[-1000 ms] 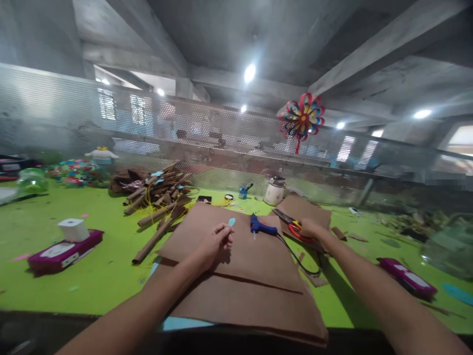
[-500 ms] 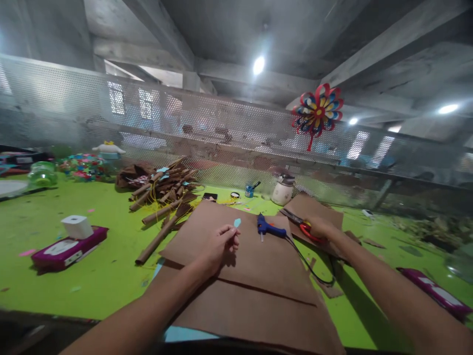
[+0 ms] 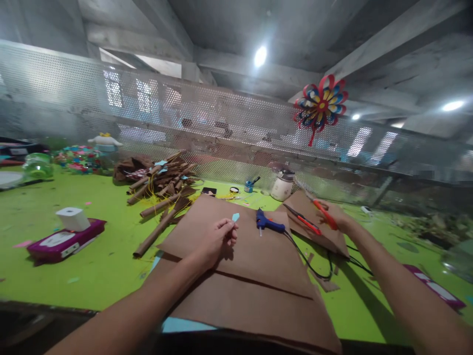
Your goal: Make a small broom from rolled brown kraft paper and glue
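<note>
My left hand (image 3: pixel 221 239) is closed over the brown paper sheets, pinching a small light-blue paper piece (image 3: pixel 235 217) between thumb and fingertips. My right hand (image 3: pixel 334 217) is closed around the red-orange handles of scissors (image 3: pixel 325 215), raised above a brown paper piece (image 3: pixel 332 240); their blades are blurred and point up to the left. Just left of them, a second red-handled tool (image 3: pixel 303 218) with dark jaws rests on that paper. Between my hands, a blue glue gun (image 3: pixel 271 224) lies on the large brown paper (image 3: pixel 254 256), its black cord trailing right.
Rolled brown paper bundles (image 3: pixel 162 187) with yellow strings lie at the back left. A purple box (image 3: pixel 66 241) bears a white cube (image 3: pixel 73 219). A pale bottle (image 3: pixel 283 186) and a small blue jar (image 3: pixel 249 186) stand by the perforated screen (image 3: pixel 229 118). Another purple box (image 3: pixel 434 286) lies right.
My right hand has lifted the scissors up and slightly right from the brown paper, leaving the other red-handled tool lying there. My left hand keeps its pinch on the light-blue piece.
</note>
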The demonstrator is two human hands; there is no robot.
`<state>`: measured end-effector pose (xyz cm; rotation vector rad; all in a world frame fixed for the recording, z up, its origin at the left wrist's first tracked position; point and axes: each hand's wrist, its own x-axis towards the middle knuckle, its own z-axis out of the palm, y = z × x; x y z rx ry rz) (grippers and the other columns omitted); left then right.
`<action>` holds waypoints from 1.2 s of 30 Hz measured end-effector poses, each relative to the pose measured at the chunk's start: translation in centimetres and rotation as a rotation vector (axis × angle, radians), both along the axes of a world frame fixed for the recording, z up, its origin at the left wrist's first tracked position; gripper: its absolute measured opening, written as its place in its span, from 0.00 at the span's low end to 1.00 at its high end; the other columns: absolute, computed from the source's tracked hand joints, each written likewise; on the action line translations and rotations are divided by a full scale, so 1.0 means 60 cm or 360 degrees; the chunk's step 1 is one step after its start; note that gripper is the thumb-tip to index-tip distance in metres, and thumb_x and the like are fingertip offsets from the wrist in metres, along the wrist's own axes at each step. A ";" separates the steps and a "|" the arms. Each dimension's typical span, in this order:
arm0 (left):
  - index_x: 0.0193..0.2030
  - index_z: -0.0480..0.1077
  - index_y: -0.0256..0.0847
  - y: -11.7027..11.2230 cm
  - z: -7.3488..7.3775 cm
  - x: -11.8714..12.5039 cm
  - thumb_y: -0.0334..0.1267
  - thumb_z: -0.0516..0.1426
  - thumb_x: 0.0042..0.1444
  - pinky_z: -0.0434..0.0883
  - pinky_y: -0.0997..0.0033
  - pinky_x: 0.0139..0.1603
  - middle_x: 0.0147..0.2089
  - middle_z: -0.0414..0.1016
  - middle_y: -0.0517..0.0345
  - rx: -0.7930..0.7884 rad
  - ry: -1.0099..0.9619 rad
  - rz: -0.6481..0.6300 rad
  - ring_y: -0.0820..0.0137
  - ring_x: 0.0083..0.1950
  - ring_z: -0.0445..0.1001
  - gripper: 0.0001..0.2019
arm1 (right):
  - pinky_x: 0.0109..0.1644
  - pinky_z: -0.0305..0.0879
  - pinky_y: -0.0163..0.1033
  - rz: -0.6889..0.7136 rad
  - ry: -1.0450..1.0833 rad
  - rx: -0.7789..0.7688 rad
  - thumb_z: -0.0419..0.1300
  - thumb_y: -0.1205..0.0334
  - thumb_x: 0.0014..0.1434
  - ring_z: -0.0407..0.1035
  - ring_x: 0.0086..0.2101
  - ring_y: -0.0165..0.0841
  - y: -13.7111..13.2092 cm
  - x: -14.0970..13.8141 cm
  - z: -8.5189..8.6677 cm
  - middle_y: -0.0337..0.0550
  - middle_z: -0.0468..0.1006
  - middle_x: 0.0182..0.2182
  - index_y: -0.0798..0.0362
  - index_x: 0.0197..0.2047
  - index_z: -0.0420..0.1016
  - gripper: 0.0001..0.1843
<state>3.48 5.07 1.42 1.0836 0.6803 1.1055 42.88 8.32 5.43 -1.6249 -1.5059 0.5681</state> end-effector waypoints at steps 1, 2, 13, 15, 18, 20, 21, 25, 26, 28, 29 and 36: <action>0.29 0.65 0.35 0.000 0.002 0.000 0.43 0.56 0.49 0.57 0.80 0.21 0.21 0.65 0.61 0.0028 -0.0001 0.0014 0.79 0.21 0.63 0.11 | 0.34 0.68 0.38 0.0046 0.0200 0.0136 0.61 0.62 0.40 0.68 0.26 0.31 -0.014 -0.015 0.011 0.40 0.71 0.27 0.53 0.50 0.63 0.30; 0.29 0.65 0.35 0.001 0.003 -0.001 0.44 0.56 0.49 0.57 0.81 0.22 0.22 0.65 0.61 0.0061 -0.0002 0.0033 0.79 0.21 0.63 0.12 | 0.36 0.68 0.39 0.0126 0.0347 0.0236 0.61 0.62 0.40 0.68 0.27 0.31 -0.030 -0.035 0.022 0.39 0.71 0.27 0.52 0.49 0.63 0.29; 0.29 0.63 0.36 -0.019 0.032 -0.004 0.46 0.50 0.53 0.58 0.77 0.24 0.20 0.64 0.63 0.0585 0.0241 0.0443 0.78 0.21 0.60 0.14 | 0.39 0.64 0.38 0.0654 -0.0414 0.0167 0.55 0.50 0.50 0.66 0.33 0.35 -0.156 -0.301 0.006 0.47 0.72 0.36 0.58 0.48 0.66 0.26; 0.29 0.62 0.36 -0.025 0.037 -0.004 0.46 0.50 0.54 0.58 0.76 0.24 0.20 0.64 0.63 0.0607 0.0233 0.0496 0.78 0.21 0.60 0.13 | 0.40 0.63 0.38 0.0682 -0.0525 0.0165 0.55 0.49 0.50 0.66 0.35 0.36 -0.157 -0.313 -0.005 0.48 0.72 0.37 0.58 0.48 0.67 0.26; 0.29 0.62 0.37 -0.030 0.038 -0.002 0.45 0.49 0.54 0.58 0.76 0.23 0.20 0.63 0.63 0.0588 0.0206 0.0429 0.77 0.21 0.60 0.13 | 0.37 0.63 0.37 0.0743 -0.0585 0.0193 0.53 0.48 0.51 0.66 0.32 0.35 -0.162 -0.320 -0.012 0.46 0.73 0.33 0.56 0.47 0.68 0.25; 0.28 0.62 0.37 -0.031 0.037 0.000 0.44 0.49 0.55 0.58 0.76 0.23 0.20 0.63 0.63 0.0591 0.0215 0.0342 0.77 0.21 0.60 0.12 | 0.36 0.63 0.37 0.0767 -0.0591 0.0216 0.52 0.48 0.52 0.66 0.31 0.35 -0.167 -0.323 -0.013 0.44 0.73 0.31 0.55 0.48 0.68 0.24; 0.28 0.62 0.37 -0.031 0.036 0.000 0.43 0.49 0.55 0.58 0.76 0.23 0.20 0.63 0.63 0.0592 0.0220 0.0304 0.77 0.21 0.60 0.11 | 0.36 0.62 0.36 0.0789 -0.0590 0.0224 0.51 0.49 0.52 0.66 0.31 0.35 -0.169 -0.324 -0.014 0.44 0.73 0.31 0.54 0.48 0.68 0.24; 0.27 0.62 0.36 -0.035 0.037 0.002 0.40 0.48 0.56 0.59 0.75 0.24 0.22 0.64 0.61 0.0585 0.0252 0.0183 0.76 0.23 0.62 0.11 | 0.33 0.61 0.34 0.0865 -0.0562 0.0211 0.50 0.49 0.54 0.65 0.28 0.32 -0.171 -0.326 -0.023 0.41 0.73 0.28 0.54 0.49 0.67 0.24; 0.27 0.62 0.36 -0.035 0.038 0.002 0.40 0.48 0.56 0.60 0.75 0.25 0.23 0.65 0.60 0.0605 0.0266 0.0164 0.76 0.24 0.62 0.11 | 0.32 0.61 0.33 0.0856 -0.0555 0.0210 0.50 0.49 0.54 0.65 0.28 0.32 -0.171 -0.326 -0.026 0.41 0.73 0.27 0.54 0.50 0.67 0.24; 0.26 0.63 0.36 -0.036 0.040 0.001 0.40 0.48 0.56 0.61 0.74 0.26 0.23 0.65 0.59 0.0657 0.0304 0.0143 0.75 0.25 0.62 0.12 | 0.32 0.61 0.32 0.0832 -0.0543 0.0208 0.50 0.49 0.54 0.65 0.27 0.31 -0.169 -0.327 -0.033 0.41 0.73 0.27 0.55 0.50 0.68 0.24; 0.25 0.63 0.36 -0.036 0.041 0.000 0.40 0.48 0.56 0.61 0.74 0.27 0.24 0.65 0.59 0.0677 0.0319 0.0139 0.75 0.25 0.62 0.12 | 0.32 0.61 0.32 0.0832 -0.0537 0.0210 0.50 0.49 0.54 0.65 0.27 0.31 -0.169 -0.327 -0.036 0.42 0.73 0.27 0.55 0.49 0.68 0.25; 0.25 0.64 0.35 -0.035 0.041 0.002 0.40 0.47 0.57 0.62 0.74 0.28 0.24 0.66 0.58 0.0663 0.0316 0.0108 0.75 0.26 0.63 0.14 | 0.34 0.63 0.34 0.0801 -0.0526 0.0198 0.49 0.48 0.55 0.67 0.28 0.33 -0.171 -0.328 -0.046 0.41 0.71 0.21 0.57 0.48 0.69 0.25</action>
